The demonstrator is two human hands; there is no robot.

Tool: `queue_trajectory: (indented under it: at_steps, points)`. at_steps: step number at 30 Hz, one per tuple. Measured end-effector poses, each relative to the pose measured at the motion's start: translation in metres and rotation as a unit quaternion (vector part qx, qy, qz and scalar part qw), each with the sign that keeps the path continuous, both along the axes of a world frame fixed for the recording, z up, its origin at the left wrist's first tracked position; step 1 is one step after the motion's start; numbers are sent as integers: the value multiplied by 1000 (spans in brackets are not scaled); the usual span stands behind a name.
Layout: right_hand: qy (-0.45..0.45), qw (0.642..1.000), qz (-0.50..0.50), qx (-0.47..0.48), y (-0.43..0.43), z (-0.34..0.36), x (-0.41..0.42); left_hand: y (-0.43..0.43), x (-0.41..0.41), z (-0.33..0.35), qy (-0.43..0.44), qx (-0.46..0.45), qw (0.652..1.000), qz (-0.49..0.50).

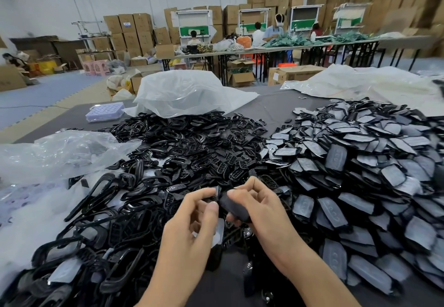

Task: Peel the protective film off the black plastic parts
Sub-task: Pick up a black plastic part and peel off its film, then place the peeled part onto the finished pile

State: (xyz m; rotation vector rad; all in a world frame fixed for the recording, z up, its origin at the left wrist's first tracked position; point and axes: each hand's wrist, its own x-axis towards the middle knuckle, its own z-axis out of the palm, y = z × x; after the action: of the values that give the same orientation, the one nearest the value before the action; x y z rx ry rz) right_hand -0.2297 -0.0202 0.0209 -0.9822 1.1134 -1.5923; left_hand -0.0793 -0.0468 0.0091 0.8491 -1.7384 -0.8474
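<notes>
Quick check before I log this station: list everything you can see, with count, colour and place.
Filmed parts: large pile, black under grey film, table right.
Bare frames: large pile, glossy black, centre and left.
Held part: one, black, between both hands.
Plastic bags: several, clear or white, left, centre back, right back.
Tray: one, lilac, back left.
Table: one, dark grey.
Boxes: many, brown, along the walls.
Workers: several, far benches.
Left hand: fingers pinching film.
Right hand: gripping the part.
</notes>
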Motion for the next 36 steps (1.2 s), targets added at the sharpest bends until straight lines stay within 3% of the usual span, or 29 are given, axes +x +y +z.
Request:
queue_trajectory:
  at_steps: [3, 10, 14, 17, 19, 23, 27, 31, 36]
  points:
    - [57, 997, 48, -18, 2, -1, 7, -4, 0, 2, 25, 58, 998, -15]
    - [235, 970, 49, -29, 7, -10, 4, -13, 8, 2, 30, 53, 998, 19]
    - [238, 970, 32, -33, 9, -8, -5, -8, 5, 1, 37, 63, 997, 22]
    - [144, 983, -99, -60, 3, 17, -46, -8, 5, -2, -39, 38, 998, 24]
    - [75, 969, -220, -78, 0, 40, -84, -9, 7, -8, -144, -24, 989, 27]
    - [55, 941, -331, -45, 6, 56, -118, -8, 5, -18, -350, -185, 916, 68]
    - [197, 946, -256, -25, 11, 27, -84, -16, 1, -23, -448, -243, 850, 133]
    - [377, 908, -182, -22, 2, -7, -34, -37, -4, -26, -463, -206, 846, 169]
    - [473, 873, -117, 16, -7, -34, -14, -70, -13, -19, -472, -201, 842, 167]
